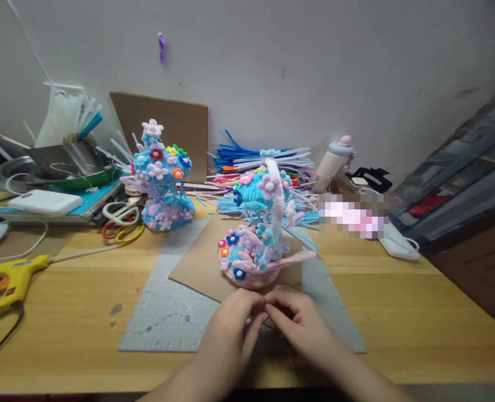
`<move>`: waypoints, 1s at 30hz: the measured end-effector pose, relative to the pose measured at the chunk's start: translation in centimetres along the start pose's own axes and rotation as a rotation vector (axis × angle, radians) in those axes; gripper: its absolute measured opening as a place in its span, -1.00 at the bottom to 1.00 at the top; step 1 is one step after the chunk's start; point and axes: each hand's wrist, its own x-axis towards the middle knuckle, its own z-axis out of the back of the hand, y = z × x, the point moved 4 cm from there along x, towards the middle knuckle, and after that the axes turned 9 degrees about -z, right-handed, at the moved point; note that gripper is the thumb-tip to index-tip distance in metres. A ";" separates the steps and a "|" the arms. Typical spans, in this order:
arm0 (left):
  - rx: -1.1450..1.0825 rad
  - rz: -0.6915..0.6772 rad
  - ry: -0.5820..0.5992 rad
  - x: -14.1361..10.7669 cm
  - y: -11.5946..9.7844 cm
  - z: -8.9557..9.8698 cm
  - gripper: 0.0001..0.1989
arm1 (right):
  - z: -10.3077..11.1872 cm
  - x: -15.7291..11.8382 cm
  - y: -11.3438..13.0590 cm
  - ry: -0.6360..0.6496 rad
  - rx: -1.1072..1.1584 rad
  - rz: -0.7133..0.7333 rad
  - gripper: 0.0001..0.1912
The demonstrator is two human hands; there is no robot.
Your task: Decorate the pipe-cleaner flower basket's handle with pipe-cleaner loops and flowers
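Flower-covered ornament [247, 245], in the head view, stands on a cardboard sheet [199, 265] on the table [398, 312], just beyond the left hand [233, 318] and right hand [298, 321]. It looks light, soft and fuzzy, its thin parts probably easily bent; the pink base [251, 280] seems the safest hold. Both hands' fingertips meet narrowly; whether they pinch something small, I cannot tell. A metal pot [69, 162] carries a translucent bag [58, 117] and pale sticks [87, 116]; the bottle's [332, 164] contents are hidden.

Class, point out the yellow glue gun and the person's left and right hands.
Yellow glue gun [21, 273], head view: on its body.
Left hand [231, 319], head view: on its back.
Right hand [301, 320], head view: on its back.
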 end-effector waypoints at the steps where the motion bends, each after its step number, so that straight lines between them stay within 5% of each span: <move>1: -0.002 -0.024 -0.019 0.3 -0.2 -0.1 -0.87 | -0.3 -0.2 0.0 0.026 0.080 -0.037 -0.81; 8: -0.009 -0.041 -0.078 0.2 0.3 -0.9 -0.89 | -2.0 -0.5 -2.6 0.003 0.473 -0.286 -0.66; 13: 0.025 -0.012 -0.136 0.0 0.4 0.5 -0.90 | 0.1 1.4 -1.2 -0.197 -0.069 0.059 -0.83; 17: 0.123 0.061 -0.216 -0.9 1.1 3.1 -0.94 | 0.8 3.0 -1.3 -0.234 -0.378 0.093 -0.78; 23: 0.263 0.230 -0.359 -3.3 3.6 7.6 -0.87 | 0.4 3.0 -2.2 -0.286 -0.467 0.131 -0.75; 30: 0.455 0.534 -0.478 -4.6 7.9 17.0 -0.68 | 0.0 3.0 -3.6 -0.284 -0.581 0.159 -0.68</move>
